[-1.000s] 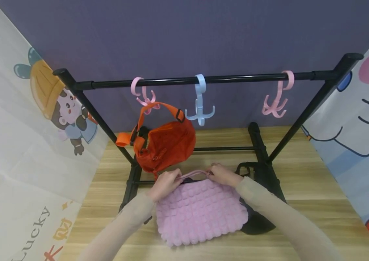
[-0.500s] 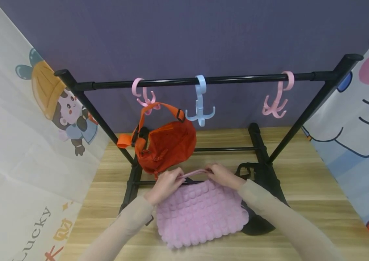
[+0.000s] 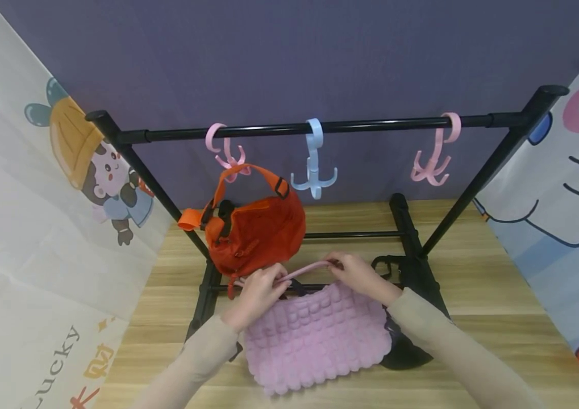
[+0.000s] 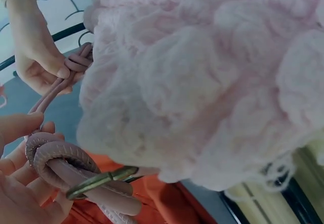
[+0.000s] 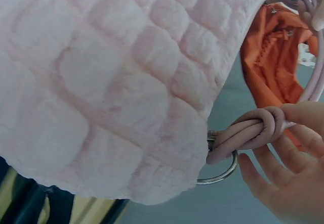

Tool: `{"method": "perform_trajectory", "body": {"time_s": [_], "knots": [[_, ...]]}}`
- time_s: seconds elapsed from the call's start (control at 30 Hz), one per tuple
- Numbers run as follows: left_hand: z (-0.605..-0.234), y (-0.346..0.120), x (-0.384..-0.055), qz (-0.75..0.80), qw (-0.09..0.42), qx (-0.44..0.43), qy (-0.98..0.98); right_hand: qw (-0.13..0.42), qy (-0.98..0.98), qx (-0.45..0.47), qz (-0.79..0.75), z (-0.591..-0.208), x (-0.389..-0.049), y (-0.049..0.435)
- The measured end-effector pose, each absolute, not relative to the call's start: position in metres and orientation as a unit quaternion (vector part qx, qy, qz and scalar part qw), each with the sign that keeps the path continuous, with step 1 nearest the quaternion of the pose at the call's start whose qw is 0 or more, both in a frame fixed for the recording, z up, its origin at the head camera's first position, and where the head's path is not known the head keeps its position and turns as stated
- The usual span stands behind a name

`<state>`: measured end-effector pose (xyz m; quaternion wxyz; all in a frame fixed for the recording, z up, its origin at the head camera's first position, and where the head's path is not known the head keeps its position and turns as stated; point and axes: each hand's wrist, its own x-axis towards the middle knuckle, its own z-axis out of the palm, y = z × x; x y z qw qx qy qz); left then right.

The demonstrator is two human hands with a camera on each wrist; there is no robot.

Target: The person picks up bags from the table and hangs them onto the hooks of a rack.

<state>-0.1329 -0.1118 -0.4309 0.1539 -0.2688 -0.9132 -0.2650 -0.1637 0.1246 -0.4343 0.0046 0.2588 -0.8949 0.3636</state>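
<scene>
A pink puffy handbag (image 3: pixel 320 341) hangs between the two hands, low in front of the rack. My left hand (image 3: pixel 258 295) holds its pink handle (image 3: pixel 309 268) near the left end. Near the other end, my right hand (image 3: pixel 361 278) pinches the same handle between thumb and fingers. In the left wrist view, a knotted end (image 4: pixel 66 166) of the handle lies across the left fingers, beside a metal ring (image 4: pixel 101 181). The right wrist view shows the other knot (image 5: pixel 253 130) by the right fingers, joined to a metal ring (image 5: pixel 223 173).
An orange bag (image 3: pixel 258 233) hangs from the left pink hook (image 3: pixel 230 162). A blue hook (image 3: pixel 313 170) and another pink hook (image 3: pixel 432 165) hang along the black rack bar (image 3: pixel 371 126). Behind the right forearm, a black bag (image 3: pixel 404 349) lies on the wooden surface (image 3: pixel 499 341).
The hands have drawn slightly apart, the right one moving right, and more of the handle shows between them. The orange bag has swung a little to the left.
</scene>
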Motion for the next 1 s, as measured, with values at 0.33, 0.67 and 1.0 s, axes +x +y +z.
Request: {"method": "perform_trajectory", "body": {"time_s": [0.33,0.67,1.0], "knots": [[-0.415,-0.109,-0.121,-0.311,0.145,-0.247,-0.906,0.077,-0.890,0.268,0.360,-0.419,-0.152,0.128],[-0.404,-0.102,-0.110,-0.302,0.217,-0.241,-0.897,0.146,-0.884,0.264,0.356,-0.403,-0.137,0.133],[-0.389,-0.104,-0.108,-0.303,0.271,-0.263,-0.875,0.214,-0.869,0.268,0.356,-0.388,-0.124,0.134]]}}
